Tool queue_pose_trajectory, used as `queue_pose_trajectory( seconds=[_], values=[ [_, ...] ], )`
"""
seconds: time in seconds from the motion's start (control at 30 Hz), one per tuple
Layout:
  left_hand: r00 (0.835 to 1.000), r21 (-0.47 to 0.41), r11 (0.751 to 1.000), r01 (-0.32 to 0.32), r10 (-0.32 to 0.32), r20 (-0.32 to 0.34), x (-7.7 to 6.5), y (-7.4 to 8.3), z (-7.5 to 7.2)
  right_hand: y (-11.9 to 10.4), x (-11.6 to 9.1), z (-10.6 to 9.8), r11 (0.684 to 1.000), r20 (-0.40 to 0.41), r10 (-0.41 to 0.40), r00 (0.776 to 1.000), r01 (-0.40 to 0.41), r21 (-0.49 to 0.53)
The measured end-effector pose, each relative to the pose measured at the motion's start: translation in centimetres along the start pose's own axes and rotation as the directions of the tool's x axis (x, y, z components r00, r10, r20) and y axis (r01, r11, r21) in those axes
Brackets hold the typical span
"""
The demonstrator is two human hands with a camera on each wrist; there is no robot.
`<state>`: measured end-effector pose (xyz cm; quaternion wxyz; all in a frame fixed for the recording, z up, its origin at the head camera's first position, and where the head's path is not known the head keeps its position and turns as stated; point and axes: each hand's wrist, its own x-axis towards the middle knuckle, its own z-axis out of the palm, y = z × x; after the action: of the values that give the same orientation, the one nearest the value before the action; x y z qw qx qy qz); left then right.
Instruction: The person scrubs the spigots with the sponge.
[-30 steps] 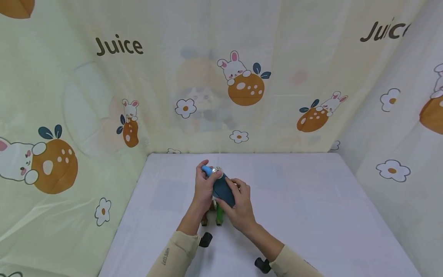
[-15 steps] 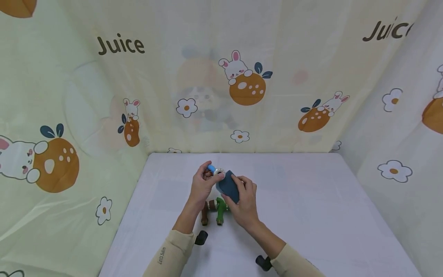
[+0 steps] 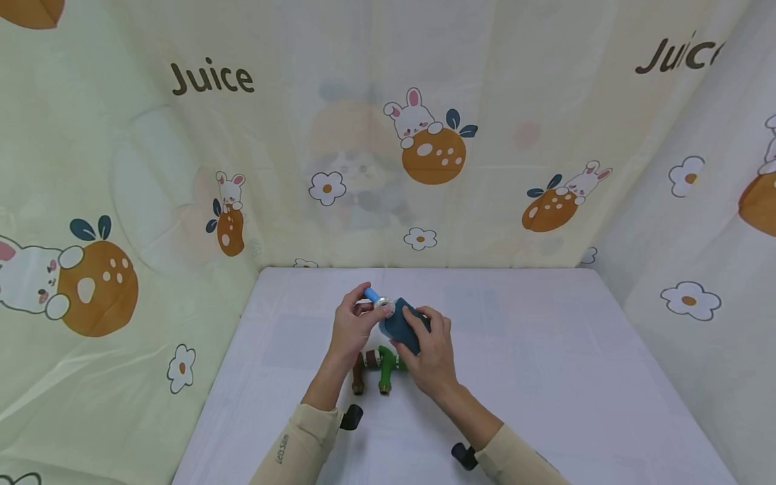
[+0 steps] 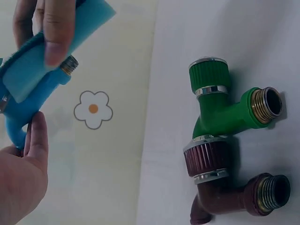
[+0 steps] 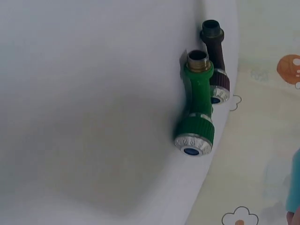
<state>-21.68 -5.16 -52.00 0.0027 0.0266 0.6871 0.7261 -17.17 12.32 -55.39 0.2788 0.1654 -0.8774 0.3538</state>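
My left hand [image 3: 351, 331] holds a light blue tap [image 4: 29, 111] up above the table, thumb near its silver knob end. The tap's threaded metal end points out in the left wrist view. My right hand [image 3: 432, 353] grips a two-tone blue sponge [image 3: 400, 329], dark on one face and lighter on the other. In the left wrist view the sponge lies against the tap's body. Below the hands, a green tap [image 4: 221, 115] and a dark brown tap [image 4: 222, 199] lie side by side on the table. The right wrist view catches only a sliver of the right fingers.
The white-covered table [image 3: 545, 377] runs back to a patterned curtain [image 3: 503, 202] with bunnies, oranges and flowers. Curtain also hangs along the left and right sides. Black wrist devices [image 3: 351, 416] sit at both cuffs.
The sponge has moved right and down from over the tap, uncovering more of the tap and the green and brown taps below. In the last half second little has shifted.
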Motion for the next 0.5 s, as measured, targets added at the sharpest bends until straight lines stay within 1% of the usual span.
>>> queue_pose_trajectory(
  seconds=[0.03, 0.13, 0.27, 0.4, 0.5],
  values=[
    [1.0, 0.016, 1.0, -0.007, 0.007, 0.003, -0.07, -0.01, 0.0, 0.16, 0.05, -0.05, 1.0, 0.012, -0.007, 1.0, 0.007, -0.024],
    [1.0, 0.044, 0.999, -0.025, 0.025, 0.003, -0.22, -0.14, 0.0, 0.29, 0.24, -0.23, 0.997, 0.059, 0.005, 0.998, -0.001, -0.073],
    [0.999, 0.042, 0.998, -0.037, 0.037, 0.003, -0.27, -0.48, 0.08, 0.33, 0.17, -0.16, 0.995, 0.081, 0.035, 0.996, -0.027, -0.097],
    [0.999, 0.047, 0.998, -0.043, 0.042, 0.019, -0.29, -0.6, 0.07, 0.61, 0.04, -0.14, 0.995, 0.095, 0.075, 0.993, -0.069, -0.07],
    [0.998, 0.06, 0.997, -0.047, 0.045, 0.032, -0.35, -0.53, -0.07, 0.82, 0.09, -0.34, 0.989, 0.134, 0.149, 0.98, -0.149, -0.004]
  ],
)
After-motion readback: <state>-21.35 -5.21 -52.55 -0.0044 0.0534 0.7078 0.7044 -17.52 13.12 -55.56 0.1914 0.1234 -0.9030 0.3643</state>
